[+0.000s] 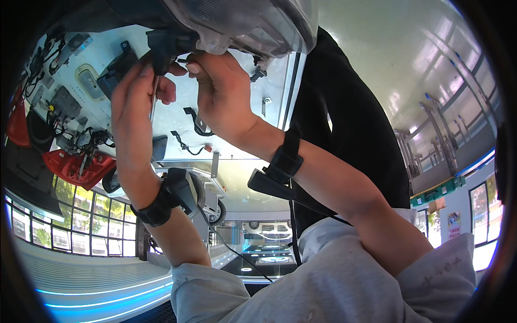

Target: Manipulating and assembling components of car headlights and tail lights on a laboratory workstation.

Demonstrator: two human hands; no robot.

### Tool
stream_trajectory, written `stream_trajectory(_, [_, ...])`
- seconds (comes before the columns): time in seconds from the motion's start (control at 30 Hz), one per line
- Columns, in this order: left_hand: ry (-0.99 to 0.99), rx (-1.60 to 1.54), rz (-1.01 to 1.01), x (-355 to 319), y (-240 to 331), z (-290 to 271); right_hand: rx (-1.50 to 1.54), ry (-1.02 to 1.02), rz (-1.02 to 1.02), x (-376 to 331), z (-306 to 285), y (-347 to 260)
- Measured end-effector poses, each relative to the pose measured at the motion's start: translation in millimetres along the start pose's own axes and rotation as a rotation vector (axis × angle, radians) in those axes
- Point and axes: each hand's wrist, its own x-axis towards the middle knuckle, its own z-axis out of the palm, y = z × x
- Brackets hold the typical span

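Note:
A clear car headlamp [253, 27] with a dark housing hangs over the top of the view. My left hand [132, 105] reaches up under it, fingers curled around a black plastic part [160, 51] on its underside. A thin shiny strip runs down beside that hand's fingers; whether it is held cannot be made out. Close by on the right, my right hand [223, 89] is closed in a pinch, thumb and forefinger on a small dark, slender piece [183, 61]. The hands are almost touching, and the headlamp hides some of the fingertips.
Below the hands is a white tabletop [177, 116] with short black cable pieces [198, 123]. Toward the left lie a black box [116, 72], wiring, connectors and a red tail lamp [81, 167]. Metal racks [431, 129] stand at the right, and a wheeled cart [215, 207] is lower down.

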Motion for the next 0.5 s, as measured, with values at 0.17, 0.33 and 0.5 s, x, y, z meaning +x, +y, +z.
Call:
stream_trajectory(0.17, [0.002, 0.026, -0.020, 0.6, 1.5, -0.7, 0.039, -0.014, -0.014, 3.2, 4.6, 5.9])
stream_trajectory(0.33, [-0.023, 0.033, -0.017, 0.9, 2.1, -1.6, 0.005, -0.045, -0.127, 7.5, -0.8, 14.1])
stream_trajectory(0.5, [-0.016, -0.015, 0.010, 0.1, 1.2, -0.6, -0.042, -0.058, -0.201, 11.4, -3.4, 15.9])
